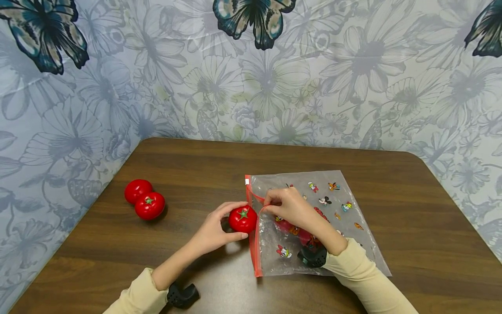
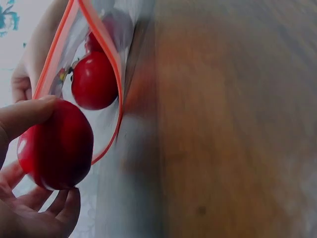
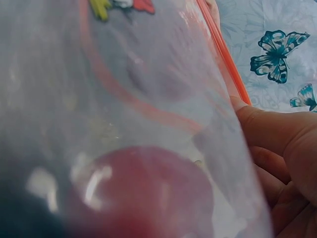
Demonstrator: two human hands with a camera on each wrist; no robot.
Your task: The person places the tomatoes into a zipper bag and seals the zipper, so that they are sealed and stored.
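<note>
My left hand (image 1: pixel 215 224) grips a red tomato (image 1: pixel 242 219) with a green stem, thumb and fingers on opposite sides of it, right at the mouth of a clear zip bag (image 1: pixel 364 257). The bag lies on the table, printed with small cartoon figures and edged in red-orange. My right hand (image 1: pixel 292 207) pinches the upper edge of the bag's mouth and lifts it, so the mouth gapes. Inside the bag are tomatoes; one tomato (image 2: pixel 95 81) shows through the opening in the left wrist view. Through the plastic, the right wrist view shows a blurred tomato (image 3: pixel 143 193).
Two more tomatoes, a nearer tomato (image 1: pixel 150 206) and a farther tomato (image 1: pixel 137 191), sit side by side at the left of the brown wooden table (image 1: pixel 196 165). Behind the table's far edge stands a flowered wall (image 1: pixel 274 87) with butterflies. Black wrist cameras ride on both wrists.
</note>
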